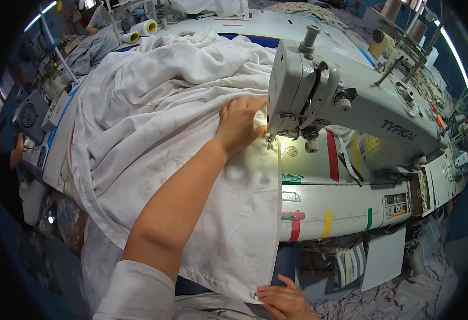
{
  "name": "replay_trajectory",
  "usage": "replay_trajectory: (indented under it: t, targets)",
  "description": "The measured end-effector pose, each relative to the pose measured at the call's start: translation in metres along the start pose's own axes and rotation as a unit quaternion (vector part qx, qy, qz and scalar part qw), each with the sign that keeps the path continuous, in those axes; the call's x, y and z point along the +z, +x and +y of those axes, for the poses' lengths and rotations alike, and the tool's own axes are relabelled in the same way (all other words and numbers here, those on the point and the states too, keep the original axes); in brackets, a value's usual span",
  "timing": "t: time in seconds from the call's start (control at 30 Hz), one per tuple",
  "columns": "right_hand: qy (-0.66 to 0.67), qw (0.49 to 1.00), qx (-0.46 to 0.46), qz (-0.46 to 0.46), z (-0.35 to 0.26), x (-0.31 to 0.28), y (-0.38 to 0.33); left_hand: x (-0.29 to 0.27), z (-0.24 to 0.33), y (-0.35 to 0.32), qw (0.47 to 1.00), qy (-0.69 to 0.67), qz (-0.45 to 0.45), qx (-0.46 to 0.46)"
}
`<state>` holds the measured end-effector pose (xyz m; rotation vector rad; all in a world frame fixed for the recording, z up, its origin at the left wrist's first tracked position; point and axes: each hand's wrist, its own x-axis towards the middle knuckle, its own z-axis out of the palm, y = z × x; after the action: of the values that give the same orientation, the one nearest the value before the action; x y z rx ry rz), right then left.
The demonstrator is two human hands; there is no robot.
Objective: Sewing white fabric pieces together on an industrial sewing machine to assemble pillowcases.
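A large white sheet of fabric point(154, 106) lies heaped over the sewing table and runs under the head of a grey industrial sewing machine point(351, 101). My left hand point(239, 124) rests flat on the fabric just left of the needle and presser foot point(270, 140), fingers pressed down on the cloth. My right hand point(283, 301) is at the lower edge of the view and pinches the near hem corner of the fabric point(258, 292), which hangs off the table's front edge. A small lamp lights the cloth at the needle.
Coloured tape strips mark the white table top point(319, 208) right of the fabric. Thread cones point(149, 26) stand at the far left of the table. Another person's arm point(15, 154) shows at the left rim. Cloth scraps lie on the floor point(404, 298).
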<state>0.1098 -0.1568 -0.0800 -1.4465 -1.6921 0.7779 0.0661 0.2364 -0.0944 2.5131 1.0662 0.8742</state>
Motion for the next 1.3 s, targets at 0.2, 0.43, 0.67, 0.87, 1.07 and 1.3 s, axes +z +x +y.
replay_trajectory:
  t: [0.2,0.43,0.67,0.87,1.07,1.3]
  targets:
    - [0.029,0.999,0.031,-0.023,0.006,-0.008,0.019,0.036,-0.026,0.033,0.993,-0.017,-0.04,0.108]
    - [0.019,1.0,0.016,-0.015,0.019,-0.026,0.058,0.064,-0.051,0.071,0.989,0.037,0.04,0.137]
    - [-0.011,0.999,-0.031,0.004,0.025,-0.042,0.095,0.044,-0.043,0.111,0.995,0.066,-0.031,0.071]
    - [-0.07,0.996,-0.045,-0.019,0.03,-0.055,0.12,0.044,-0.049,0.138,0.997,0.019,-0.04,0.059]
    - [-0.176,0.983,-0.052,0.012,0.026,-0.048,0.13,0.024,-0.083,0.145,0.986,-0.087,-0.089,0.11]
    - [-0.243,0.959,-0.031,0.144,0.044,-0.028,0.108,-0.104,-0.006,-0.08,0.959,-0.053,-0.28,0.012]
